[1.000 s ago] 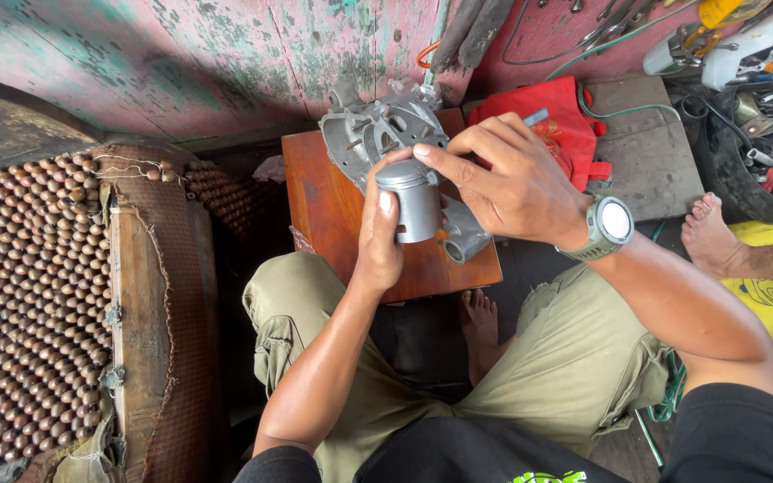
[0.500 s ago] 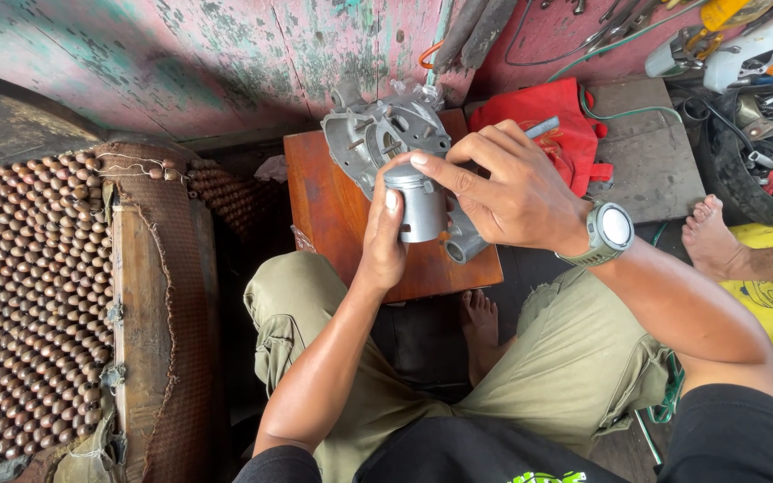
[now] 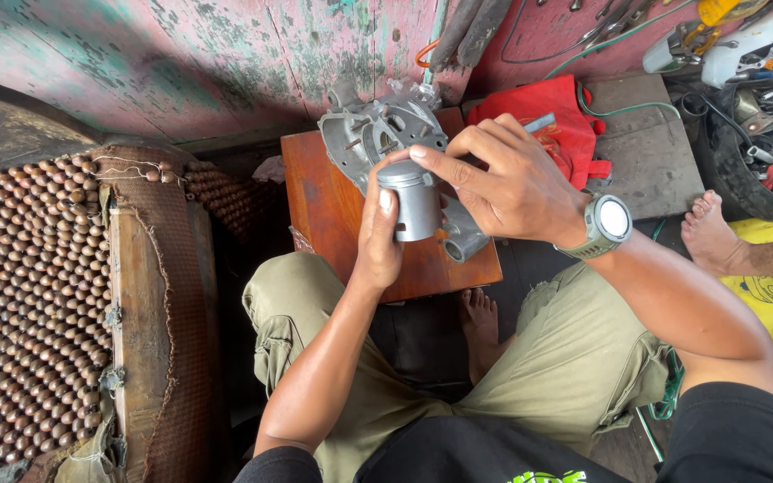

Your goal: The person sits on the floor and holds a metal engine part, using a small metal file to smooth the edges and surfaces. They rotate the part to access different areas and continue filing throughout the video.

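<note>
Above stool, piston unmoved, both hands holding

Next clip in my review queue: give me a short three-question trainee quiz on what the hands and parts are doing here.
1. Which hand grips the grey piston from the side?
2. True or false: the right hand has its fingertips at the piston's top rim.
3. What does the grey engine casing rest on: (a) the wooden stool, (b) the red cloth, (c) the beaded mat?

Key
1. The left hand.
2. True.
3. (a), the wooden stool.
</note>
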